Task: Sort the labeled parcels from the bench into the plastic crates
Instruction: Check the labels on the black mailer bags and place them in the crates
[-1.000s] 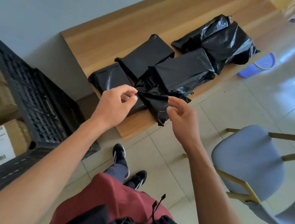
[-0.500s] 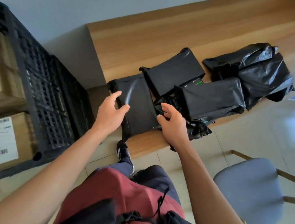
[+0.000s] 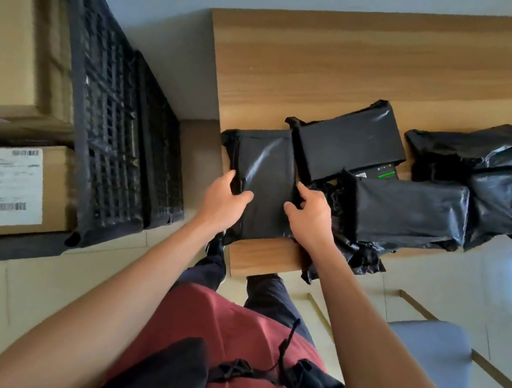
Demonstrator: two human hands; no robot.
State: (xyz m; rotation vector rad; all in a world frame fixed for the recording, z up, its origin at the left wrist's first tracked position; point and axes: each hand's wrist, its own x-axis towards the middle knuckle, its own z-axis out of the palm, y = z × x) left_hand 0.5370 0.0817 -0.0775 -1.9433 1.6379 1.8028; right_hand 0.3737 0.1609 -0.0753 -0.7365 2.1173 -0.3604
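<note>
Parcels (image 3: 409,210) lying on bench (image 3: 338,68); crates (image 3: 112,148) standing left of it, holding boxes (image 3: 10,184); chair (image 3: 431,358) sitting right.

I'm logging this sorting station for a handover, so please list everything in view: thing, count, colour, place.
Held parcel: one, black plastic wrap, bench's near left corner.
Other parcels: at least four, black, bunched to its right on the bench.
Bench: one, light wood, against the grey wall.
Crates: two, black lattice plastic, on the floor at left.
Cardboard boxes: two, brown with white labels, inside the nearer crate.
Chair: one, grey seat, lower right.
Left hand: grips the held parcel's left edge.
Right hand: grips its right edge.
</note>
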